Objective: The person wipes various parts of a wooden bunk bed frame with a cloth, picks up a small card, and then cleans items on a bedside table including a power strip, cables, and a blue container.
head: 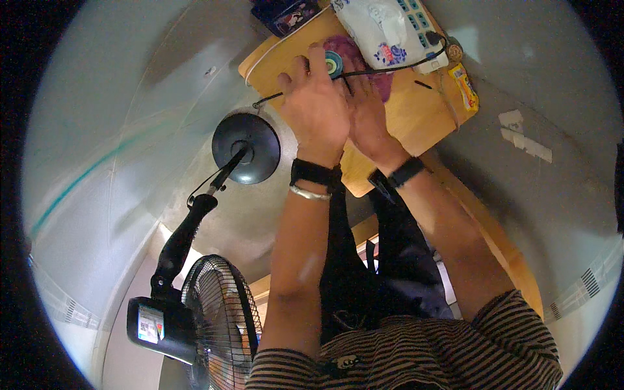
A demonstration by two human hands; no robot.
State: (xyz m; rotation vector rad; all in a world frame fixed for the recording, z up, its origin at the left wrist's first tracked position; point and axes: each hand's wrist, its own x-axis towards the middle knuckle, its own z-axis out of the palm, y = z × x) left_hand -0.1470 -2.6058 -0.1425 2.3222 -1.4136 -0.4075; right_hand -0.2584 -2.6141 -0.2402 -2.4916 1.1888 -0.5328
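Over a small wooden table [414,117], my left hand [317,102] reaches forward, wearing a black band and a silver bracelet at the wrist. Its fingers are bent and spread near a round teal and light-green object [333,64]; whether they touch it cannot be told. My right hand [366,114] lies close against the left one, its fingertips on or over a purple cloth [385,87]. A black cable [404,68] runs across by the fingertips of both hands. What either hand may hold beneath the fingers is hidden.
Behind the hands lie a white tissue pack [380,29], a white power strip [434,63] and a dark box [287,14]. A yellow packet [464,87] rests at the table's right edge. A standing fan [222,312] with a round black base [256,161] is on the left.
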